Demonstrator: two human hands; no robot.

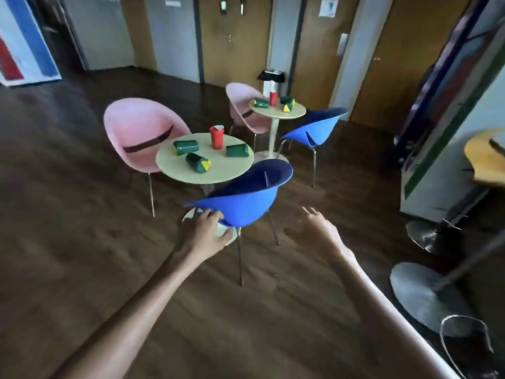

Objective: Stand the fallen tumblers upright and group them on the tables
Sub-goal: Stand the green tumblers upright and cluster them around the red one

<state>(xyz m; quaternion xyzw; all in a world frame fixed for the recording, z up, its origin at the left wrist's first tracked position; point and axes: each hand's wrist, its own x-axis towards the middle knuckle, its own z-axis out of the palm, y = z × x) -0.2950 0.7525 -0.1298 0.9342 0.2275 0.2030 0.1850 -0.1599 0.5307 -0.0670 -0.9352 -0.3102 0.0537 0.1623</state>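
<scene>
Three green tumblers lie on their sides on the near round table (175, 166): one at the left (185, 147), one in front with a yellow end (198, 162), one at the right (237, 150). A red tumbler (216, 136) stands upright among them. The far round table (297, 113) carries fallen green tumblers (261, 103) (287, 102) and an upright red tumbler (273, 98). My left hand (207, 232) touches the lower rim of the near blue chair (246, 201). My right hand (321, 228) hovers beside that chair, fingers apart, holding nothing.
Two pink chairs (139, 132) (243, 105) stand behind the tables; a second blue chair (317, 129) sits right of the far table. At the right are a wooden high table (483, 157), metal disc bases (420, 294) and a wire chair (464, 348). Dark wood floor spreads on the left.
</scene>
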